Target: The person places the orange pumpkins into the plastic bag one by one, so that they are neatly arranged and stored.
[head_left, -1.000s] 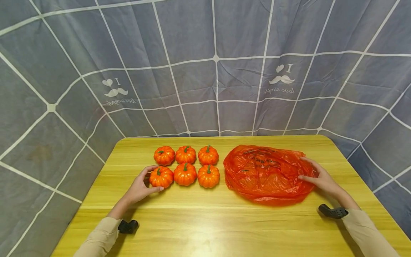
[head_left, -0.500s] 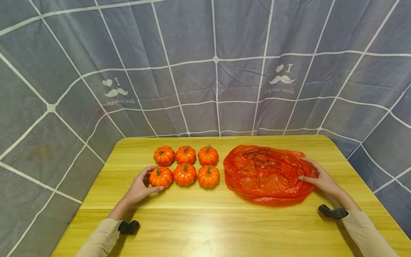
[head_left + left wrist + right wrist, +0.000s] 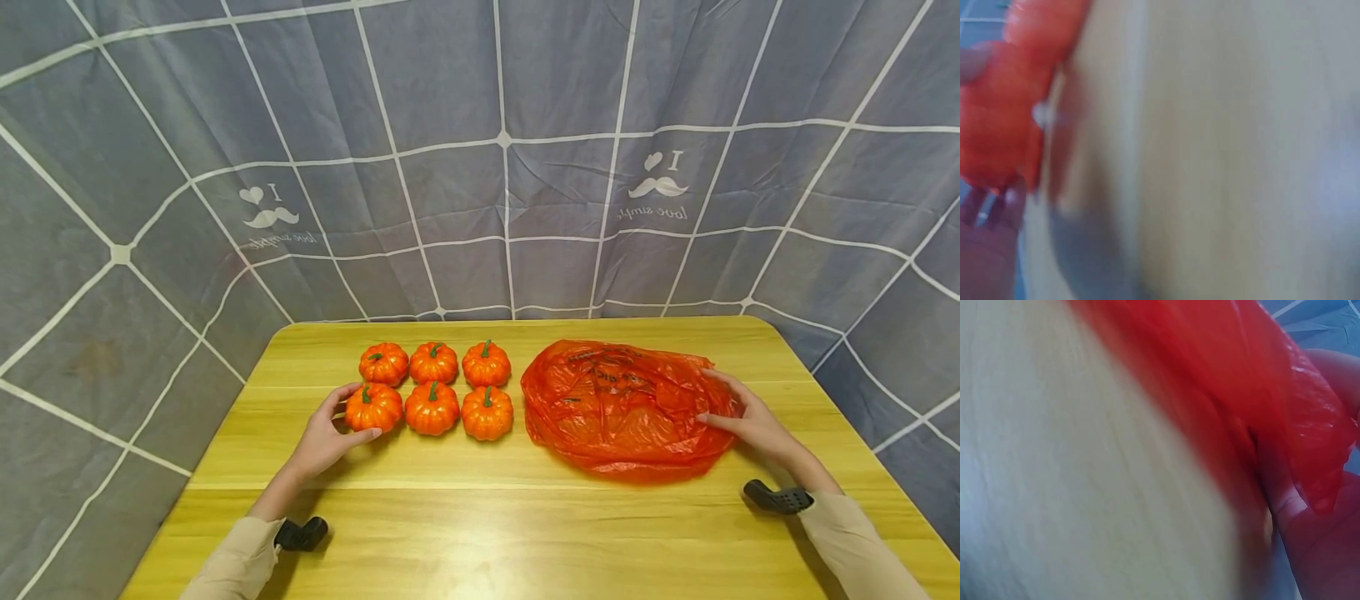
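My left hand [image 3: 324, 440] holds a small orange pumpkin [image 3: 373, 408] with a green stem, thumb on the near side and fingers round the far left side. It is the front left one of two short rows. In the left wrist view this pumpkin [image 3: 997, 125] is blurred between thumb and fingers. On the right lies a crumpled red plastic bag [image 3: 615, 417] with dark print. The right hand [image 3: 757, 427] grips its right edge. Close up in the right wrist view, the bag's film [image 3: 1310, 431] runs between the thumb and the fingers, covering part of the thumb.
The other pumpkins are a front middle one [image 3: 432, 409], a front right one [image 3: 487, 413] and a back row [image 3: 433, 363] behind them. All stand on a wooden table [image 3: 480, 517], left of the bag. A grey checked curtain [image 3: 555, 192] hangs along the table's back edge.
The left hand has shifted the front left pumpkin slightly up and to the left in the head view. The right hand and the bag have stayed in place.
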`<action>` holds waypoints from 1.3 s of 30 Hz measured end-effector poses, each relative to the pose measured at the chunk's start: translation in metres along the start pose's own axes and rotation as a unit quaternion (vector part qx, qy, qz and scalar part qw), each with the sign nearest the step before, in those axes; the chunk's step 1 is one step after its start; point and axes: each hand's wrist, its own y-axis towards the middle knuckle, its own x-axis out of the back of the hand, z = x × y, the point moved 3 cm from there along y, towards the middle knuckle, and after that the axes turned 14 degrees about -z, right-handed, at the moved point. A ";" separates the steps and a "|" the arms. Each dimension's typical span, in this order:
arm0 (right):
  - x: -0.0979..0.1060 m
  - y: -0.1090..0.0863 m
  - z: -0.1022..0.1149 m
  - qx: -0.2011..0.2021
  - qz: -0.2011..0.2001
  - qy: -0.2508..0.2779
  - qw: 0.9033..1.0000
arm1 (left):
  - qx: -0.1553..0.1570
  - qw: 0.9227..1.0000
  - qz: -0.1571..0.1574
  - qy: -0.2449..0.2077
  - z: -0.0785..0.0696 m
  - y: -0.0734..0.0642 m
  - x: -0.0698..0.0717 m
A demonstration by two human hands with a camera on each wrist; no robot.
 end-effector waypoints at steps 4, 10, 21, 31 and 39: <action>-0.001 0.000 0.000 0.006 0.002 -0.007 1.000 | 0.009 1.000 -0.010 0.006 -0.015 -0.001 0.002; -0.001 0.001 -0.001 0.003 0.000 -0.013 1.000 | 0.015 1.000 -0.017 0.011 -0.030 -0.002 0.000; -0.001 0.001 -0.003 -0.006 0.001 -0.012 1.000 | 0.037 0.998 -0.049 0.007 -0.058 -0.004 -0.001; 0.000 0.001 -0.003 -0.005 -0.001 -0.016 1.000 | 0.048 0.997 -0.054 -0.012 -0.089 -0.005 -0.010; 0.001 0.000 -0.001 -0.003 -0.001 -0.007 1.000 | 0.038 0.998 -0.041 -0.029 -0.105 -0.003 -0.024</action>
